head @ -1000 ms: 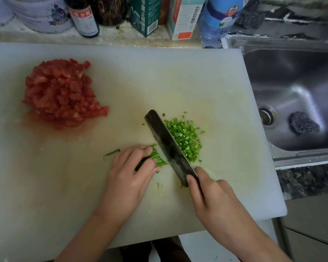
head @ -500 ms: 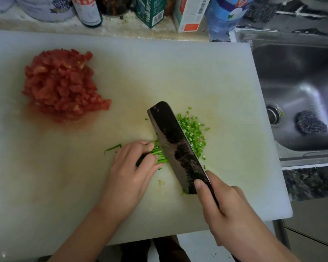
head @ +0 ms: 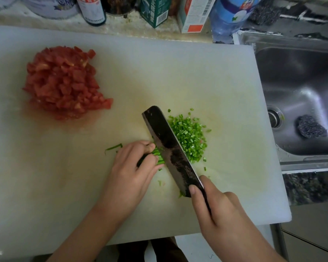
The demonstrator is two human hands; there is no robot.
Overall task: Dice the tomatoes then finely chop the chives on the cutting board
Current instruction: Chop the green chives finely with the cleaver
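2 hands work on the white cutting board (head: pixel 178 72). The left hand (head: pixel 133 173) has its fingers curled over a bundle of uncut chives (head: pixel 158 156) and pins it to the board. The right hand (head: pixel 222 214) is wrapped round the handle of a dark knife (head: pixel 169 146), with the thumb laid on the blade's side. The blade stands just beside the left fingertips, across the bundle. A heap of chopped chives (head: pixel 189 137) lies along the blade's right side. The diced tomatoes (head: pixel 64 82) sit in 1 pile at the board's far left, well apart. A steel sink (head: pixel 301 82) holding a scrubber (head: pixel 311 126) lies to the right.
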